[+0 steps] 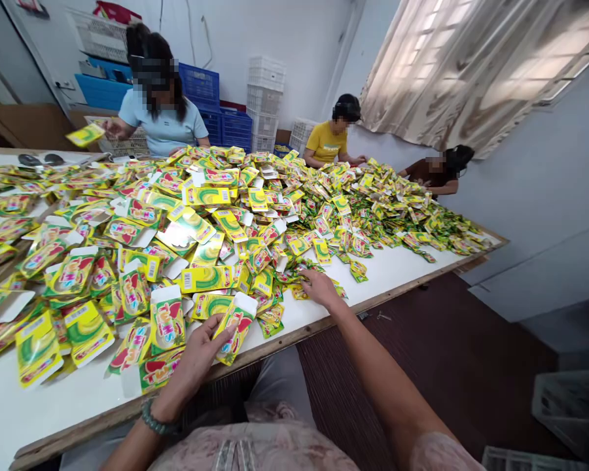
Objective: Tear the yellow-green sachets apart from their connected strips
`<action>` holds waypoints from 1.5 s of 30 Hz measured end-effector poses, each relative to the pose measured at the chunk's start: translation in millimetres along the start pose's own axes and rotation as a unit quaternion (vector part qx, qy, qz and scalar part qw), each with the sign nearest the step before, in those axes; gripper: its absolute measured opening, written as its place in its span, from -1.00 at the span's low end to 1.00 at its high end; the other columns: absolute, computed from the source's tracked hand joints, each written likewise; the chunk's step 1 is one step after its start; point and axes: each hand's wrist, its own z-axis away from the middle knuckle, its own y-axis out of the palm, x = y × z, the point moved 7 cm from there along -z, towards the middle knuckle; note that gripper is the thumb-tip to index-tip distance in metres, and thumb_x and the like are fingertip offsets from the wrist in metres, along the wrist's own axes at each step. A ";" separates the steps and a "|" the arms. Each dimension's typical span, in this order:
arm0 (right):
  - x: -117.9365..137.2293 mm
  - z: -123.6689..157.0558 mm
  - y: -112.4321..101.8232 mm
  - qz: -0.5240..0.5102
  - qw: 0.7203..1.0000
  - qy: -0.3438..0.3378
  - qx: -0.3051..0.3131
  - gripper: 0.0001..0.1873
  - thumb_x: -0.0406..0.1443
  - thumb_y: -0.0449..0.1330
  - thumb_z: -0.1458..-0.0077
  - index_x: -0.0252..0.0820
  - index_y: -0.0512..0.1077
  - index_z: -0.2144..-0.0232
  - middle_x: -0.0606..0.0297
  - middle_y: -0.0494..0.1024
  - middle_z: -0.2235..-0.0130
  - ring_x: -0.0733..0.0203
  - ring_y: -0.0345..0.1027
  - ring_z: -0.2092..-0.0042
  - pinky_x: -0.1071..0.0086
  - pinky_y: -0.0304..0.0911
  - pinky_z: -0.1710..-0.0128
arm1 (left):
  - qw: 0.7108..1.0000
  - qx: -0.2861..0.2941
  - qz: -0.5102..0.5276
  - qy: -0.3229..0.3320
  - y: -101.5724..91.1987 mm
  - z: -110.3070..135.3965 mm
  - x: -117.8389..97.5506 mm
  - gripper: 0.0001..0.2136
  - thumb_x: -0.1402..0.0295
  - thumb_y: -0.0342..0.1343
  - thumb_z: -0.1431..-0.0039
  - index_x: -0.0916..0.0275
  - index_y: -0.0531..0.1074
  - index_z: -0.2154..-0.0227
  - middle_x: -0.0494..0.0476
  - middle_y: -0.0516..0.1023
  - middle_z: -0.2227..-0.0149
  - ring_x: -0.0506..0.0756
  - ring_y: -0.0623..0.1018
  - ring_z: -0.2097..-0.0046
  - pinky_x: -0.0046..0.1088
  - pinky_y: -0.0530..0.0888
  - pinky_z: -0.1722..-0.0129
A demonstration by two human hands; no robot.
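Grips carton (241, 320) in left hand (201, 348), lower centre, and rests right hand (321, 289) at packets (299, 293) mid-frame, cannot tell if pinching.

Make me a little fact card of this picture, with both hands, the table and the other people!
Left hand: holds a yellow-and-green box, white flap up
Right hand: fingers at the small packets; holding one? can't tell
Table: white, heaped with boxes and packets
Others: person in light blue, person in yellow, person in dark brown
Behind: blue crates, curtain
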 end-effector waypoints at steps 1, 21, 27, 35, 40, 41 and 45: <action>0.0 -0.2 -1.1 -0.023 1.000 0.007 -0.014 -0.71 -0.34 0.09 -0.01 -0.14 0.45 0.17 0.19 0.52 0.20 0.13 0.37 0.16 0.33 0.20 0.15 | 1.000 -0.001 0.011 -0.003 0.4 0.2 0.3 -0.58 0.12 0.16 0.03 0.27 0.39 0.14 0.13 0.56 0.17 0.15 0.52 0.19 -0.38 0.43 0.20; 9.7 40.0 52.3 -0.402 0.893 0.202 0.028 -0.73 -0.12 0.24 0.24 -0.21 0.35 0.55 0.40 0.38 0.52 0.31 0.25 0.46 0.48 0.18 0.54 | 0.996 -0.028 0.056 -0.070 -16.2 11.0 13.2 -0.48 0.09 0.24 0.16 0.26 0.40 0.12 0.14 0.59 0.24 0.14 0.57 0.28 -0.35 0.47 0.28; 12.6 46.5 45.1 -0.409 0.886 0.217 -0.032 -0.62 -0.06 0.27 0.27 -0.22 0.32 0.50 0.36 0.38 0.51 0.29 0.24 0.47 0.47 0.16 0.55 | 0.997 0.000 0.054 -0.058 -9.0 9.5 12.9 -0.53 0.14 0.24 0.11 0.26 0.41 0.13 0.16 0.58 0.18 0.15 0.56 0.24 -0.36 0.46 0.25; 80.4 54.7 12.5 -0.527 0.841 0.112 0.043 -0.63 -0.07 0.25 0.18 -0.21 0.31 0.39 0.32 0.44 0.43 0.31 0.27 0.45 0.50 0.11 0.54 | 0.998 0.053 0.009 -0.041 2.3 4.7 10.1 -0.54 0.13 0.17 0.05 0.22 0.44 0.07 0.12 0.56 0.13 0.20 0.52 0.12 -0.30 0.42 0.11; 124.4 52.2 -4.1 -0.407 0.910 -0.015 0.076 -0.74 -0.16 0.25 0.14 -0.23 0.33 0.49 0.38 0.37 0.47 0.30 0.25 0.38 0.49 0.14 0.43 | 0.998 0.061 -0.008 -0.019 -2.4 11.6 1.1 -0.54 0.13 0.14 0.02 0.23 0.42 0.05 0.12 0.52 0.07 0.21 0.48 0.06 -0.31 0.41 0.08; 128.3 51.7 -3.1 -0.397 0.913 -0.025 0.089 -0.76 -0.17 0.25 0.14 -0.23 0.33 0.51 0.40 0.36 0.49 0.30 0.23 0.39 0.49 0.13 0.42 | 0.997 0.067 -0.007 -0.023 -2.9 13.8 1.5 -0.54 0.13 0.14 0.01 0.23 0.41 0.04 0.13 0.53 0.07 0.20 0.49 0.07 -0.31 0.41 0.09; 141.0 48.5 4.1 -0.372 0.913 -0.070 0.153 -0.78 -0.20 0.27 0.18 -0.23 0.39 0.50 0.39 0.40 0.45 0.27 0.26 0.36 0.48 0.14 0.39 | 0.995 0.095 -0.031 -0.021 -0.2 20.4 2.7 -0.55 0.15 0.12 -0.01 0.24 0.40 0.03 0.13 0.54 0.10 0.20 0.51 0.10 -0.31 0.41 0.11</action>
